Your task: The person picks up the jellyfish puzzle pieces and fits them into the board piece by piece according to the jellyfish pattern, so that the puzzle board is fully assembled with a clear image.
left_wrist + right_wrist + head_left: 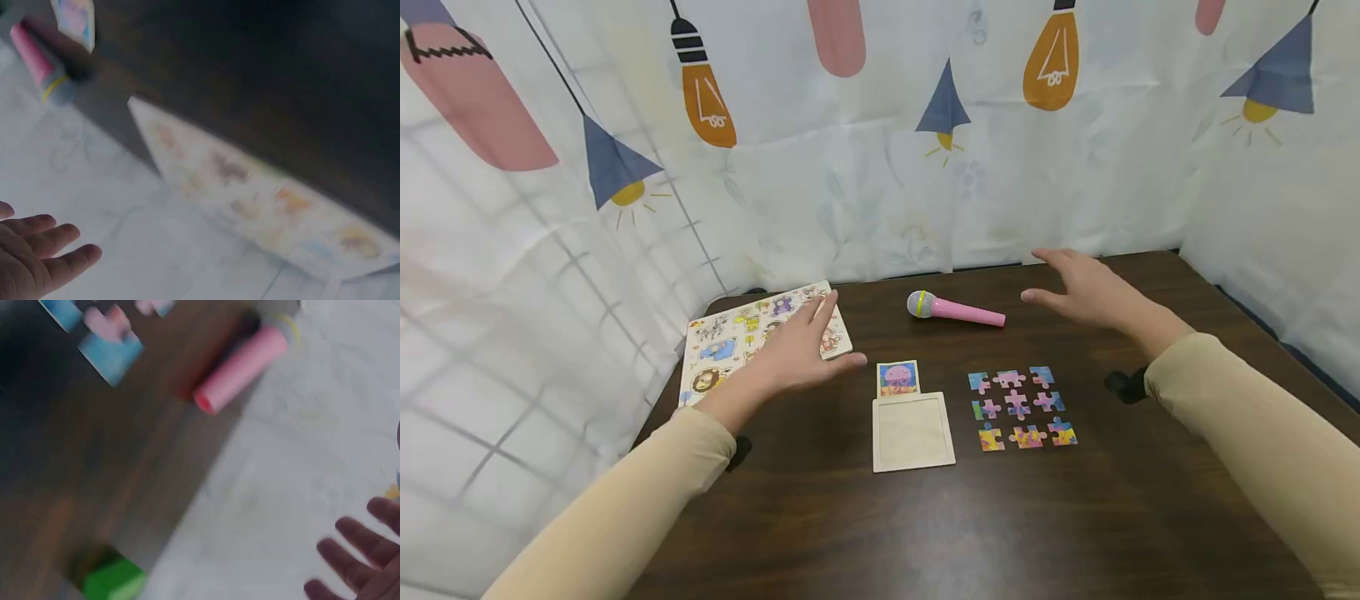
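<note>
Pink, pastel and pale-wood articles are set off against a dark brown table (850,533).
The microphone (958,312) is coloured pink along its handle and speckled silver-grey at its head, which is ringed with yellow. The puzzle pieces (1017,404) are printed in blue and pink in the top row, with yellow predominating in the bottom row. On the card (897,380), a pink-purple jellyfish is shown on blue; the tray (913,432) is left plain cream. The white board (730,329) is patterned with multicoloured animals. Beige is seen in the sleeves (1255,433), bright green in the block (114,580). The white curtain (880,183) is printed with blue lampshades and orange bulbs.
</note>
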`<state>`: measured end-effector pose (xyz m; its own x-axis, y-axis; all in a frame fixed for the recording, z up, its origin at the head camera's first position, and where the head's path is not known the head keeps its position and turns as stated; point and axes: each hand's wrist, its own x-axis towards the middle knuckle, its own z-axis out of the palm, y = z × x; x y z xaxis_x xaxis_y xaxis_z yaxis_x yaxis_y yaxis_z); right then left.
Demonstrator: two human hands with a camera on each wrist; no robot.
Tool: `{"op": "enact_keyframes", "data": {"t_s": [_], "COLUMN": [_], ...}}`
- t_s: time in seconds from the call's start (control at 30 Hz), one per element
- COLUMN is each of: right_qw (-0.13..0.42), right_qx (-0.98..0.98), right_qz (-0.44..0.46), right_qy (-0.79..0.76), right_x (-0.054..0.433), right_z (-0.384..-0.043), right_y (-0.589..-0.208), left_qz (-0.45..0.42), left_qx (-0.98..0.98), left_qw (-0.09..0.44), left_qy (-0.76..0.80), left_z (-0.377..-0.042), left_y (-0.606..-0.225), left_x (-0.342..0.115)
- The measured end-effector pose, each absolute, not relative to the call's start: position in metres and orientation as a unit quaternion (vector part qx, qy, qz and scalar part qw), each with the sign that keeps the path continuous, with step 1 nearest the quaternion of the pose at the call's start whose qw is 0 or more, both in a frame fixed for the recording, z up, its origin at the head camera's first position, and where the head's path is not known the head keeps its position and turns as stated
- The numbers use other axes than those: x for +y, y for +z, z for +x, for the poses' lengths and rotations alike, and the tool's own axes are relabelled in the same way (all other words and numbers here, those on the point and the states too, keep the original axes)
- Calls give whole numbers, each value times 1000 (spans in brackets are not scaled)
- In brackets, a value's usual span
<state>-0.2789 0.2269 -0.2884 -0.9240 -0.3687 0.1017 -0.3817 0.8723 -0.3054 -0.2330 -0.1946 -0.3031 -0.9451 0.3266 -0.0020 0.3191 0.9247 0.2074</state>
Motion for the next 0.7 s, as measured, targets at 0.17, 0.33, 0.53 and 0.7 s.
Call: {"op": "enact_keyframes", "data": {"t_s": [0.17,0.33,0.53,0.7], "right_qw": [4,-16,-41,-63], "right_qx": [-953,-946,-940,-936], "right_qz": [232,263,298,313], "right_qy": [197,190,161,145], "right_x": [221,207,188,178], "right_z": [-271,-264,-259,-259], "right_y": [-321,-346,-364,-373], "left_qz": [181,180,186,181], "left_qx": [972,967,967,969], "left_qw": [83,135,146,152], "left_qy": [127,121,97,78], "left_z": [-202,-180,-172,-173], "left_y": [-341,-372,-387,-391], "left_x": [-199,-194,-184,-180]}}
